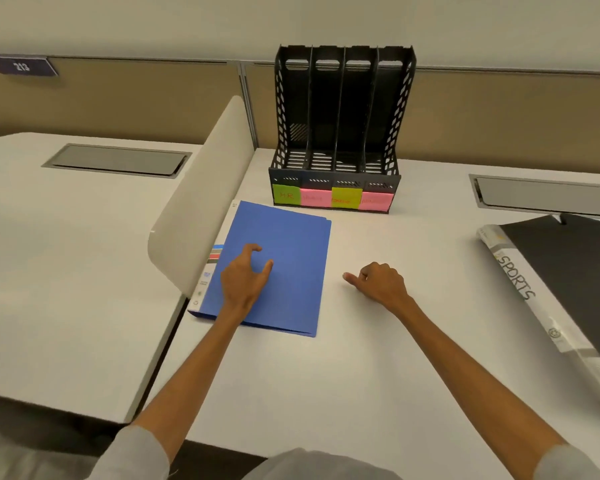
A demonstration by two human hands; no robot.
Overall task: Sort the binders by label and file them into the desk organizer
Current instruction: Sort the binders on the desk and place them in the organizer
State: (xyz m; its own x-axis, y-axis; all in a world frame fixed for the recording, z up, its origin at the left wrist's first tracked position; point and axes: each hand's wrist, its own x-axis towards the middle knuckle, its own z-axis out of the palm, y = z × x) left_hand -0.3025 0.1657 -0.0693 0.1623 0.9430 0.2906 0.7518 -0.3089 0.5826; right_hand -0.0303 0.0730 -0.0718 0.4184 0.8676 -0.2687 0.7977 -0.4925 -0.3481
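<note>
Left hand over binder, right hand fisted

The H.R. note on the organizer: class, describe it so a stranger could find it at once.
A black desk organizer stands at the back of the white desk. Four sticky notes line its front lip. The H.R. note is the leftmost: green, beside a pink note.

bare desk between blue binder and black binder, organizer slots unobstructed

Even soft indoor light, faint shadows, wide-angle edge bending.
</note>
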